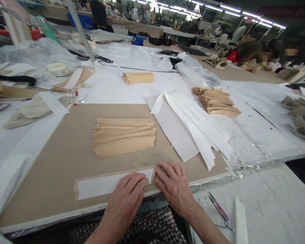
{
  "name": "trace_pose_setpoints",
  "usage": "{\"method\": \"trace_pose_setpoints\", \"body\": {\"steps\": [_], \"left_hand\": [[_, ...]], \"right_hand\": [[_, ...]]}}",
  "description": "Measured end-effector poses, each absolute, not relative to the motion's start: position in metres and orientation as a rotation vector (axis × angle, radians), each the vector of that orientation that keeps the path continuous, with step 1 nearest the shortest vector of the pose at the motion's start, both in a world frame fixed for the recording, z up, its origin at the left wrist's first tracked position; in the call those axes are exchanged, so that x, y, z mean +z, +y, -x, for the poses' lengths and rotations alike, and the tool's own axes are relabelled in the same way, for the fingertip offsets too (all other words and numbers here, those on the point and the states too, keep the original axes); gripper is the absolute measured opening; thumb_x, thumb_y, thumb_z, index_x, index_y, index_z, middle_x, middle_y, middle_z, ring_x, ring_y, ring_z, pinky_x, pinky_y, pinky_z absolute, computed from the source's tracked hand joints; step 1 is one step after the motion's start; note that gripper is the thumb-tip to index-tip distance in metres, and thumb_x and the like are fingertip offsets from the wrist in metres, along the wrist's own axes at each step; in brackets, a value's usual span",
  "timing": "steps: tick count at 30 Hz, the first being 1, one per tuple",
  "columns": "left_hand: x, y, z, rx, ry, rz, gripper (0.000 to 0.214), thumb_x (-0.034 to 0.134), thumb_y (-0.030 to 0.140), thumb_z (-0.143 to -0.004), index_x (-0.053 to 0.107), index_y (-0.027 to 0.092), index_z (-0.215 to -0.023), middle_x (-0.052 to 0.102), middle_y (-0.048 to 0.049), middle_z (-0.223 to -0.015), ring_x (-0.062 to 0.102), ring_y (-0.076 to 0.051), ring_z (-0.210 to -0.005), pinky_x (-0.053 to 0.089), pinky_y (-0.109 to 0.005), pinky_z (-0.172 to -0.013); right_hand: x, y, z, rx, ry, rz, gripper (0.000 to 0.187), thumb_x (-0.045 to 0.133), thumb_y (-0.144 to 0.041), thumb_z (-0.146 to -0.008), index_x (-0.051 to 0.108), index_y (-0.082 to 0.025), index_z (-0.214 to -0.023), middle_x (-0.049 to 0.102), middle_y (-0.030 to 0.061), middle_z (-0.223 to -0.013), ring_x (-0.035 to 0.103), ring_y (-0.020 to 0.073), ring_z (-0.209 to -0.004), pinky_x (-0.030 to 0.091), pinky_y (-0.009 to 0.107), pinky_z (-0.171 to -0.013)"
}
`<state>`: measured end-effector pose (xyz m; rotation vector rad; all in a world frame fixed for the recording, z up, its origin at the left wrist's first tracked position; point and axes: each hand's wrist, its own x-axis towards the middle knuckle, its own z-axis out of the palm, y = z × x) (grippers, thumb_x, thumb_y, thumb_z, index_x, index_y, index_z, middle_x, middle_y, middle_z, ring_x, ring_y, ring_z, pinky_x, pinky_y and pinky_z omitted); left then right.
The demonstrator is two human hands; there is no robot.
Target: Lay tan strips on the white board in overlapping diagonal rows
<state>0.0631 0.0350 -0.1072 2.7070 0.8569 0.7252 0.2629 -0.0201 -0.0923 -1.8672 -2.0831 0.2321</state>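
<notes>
A long tan piece with a white strip (pixel 101 184) laid on it rests near the front edge of a brown board (pixel 56 159). My left hand (pixel 125 198) lies flat on the strip's right end, fingers stretched out. My right hand (pixel 174 184) presses flat on the board at the piece's right tip, fingers spread. Just beyond the hands sits a fanned stack of tan pieces (pixel 123 135). Several loose white strips (pixel 197 130) lie to the right on a grey sheet.
Small snips (pixel 218 206) lie on the table right of my right wrist. Another tan stack (pixel 217 101) sits at the right, a folded tan bundle (pixel 138 78) farther back. Clutter, plastic and a tape roll (pixel 58 69) fill the left. Other people work far back right.
</notes>
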Motion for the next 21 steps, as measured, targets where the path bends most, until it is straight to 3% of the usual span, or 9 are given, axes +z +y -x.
{"method": "trace_pose_setpoints", "body": {"steps": [6,21], "left_hand": [[-0.104,0.035,-0.063,0.735,0.858,-2.727,0.024,0.047,0.017,-0.091,0.059,0.015,-0.112,0.062,-0.0074,-0.11,0.052,-0.021,-0.105,0.047,-0.036,-0.091],[-0.102,0.032,-0.065,0.722,0.87,-2.775,0.026,0.051,0.021,-0.09,0.061,0.017,-0.113,0.062,-0.0068,-0.11,0.051,-0.023,-0.107,0.046,-0.039,-0.09]], "right_hand": [[-0.085,-0.022,-0.27,0.315,-2.114,1.708,0.026,0.052,-0.023,-0.091,0.061,-0.032,-0.114,0.052,0.0021,-0.127,0.041,0.0238,-0.115,0.038,0.043,-0.095],[-0.084,-0.024,-0.275,0.359,-2.141,1.607,0.039,0.053,-0.012,-0.087,0.061,-0.033,-0.119,0.052,0.004,-0.125,0.042,0.0236,-0.115,0.04,0.043,-0.095]]}}
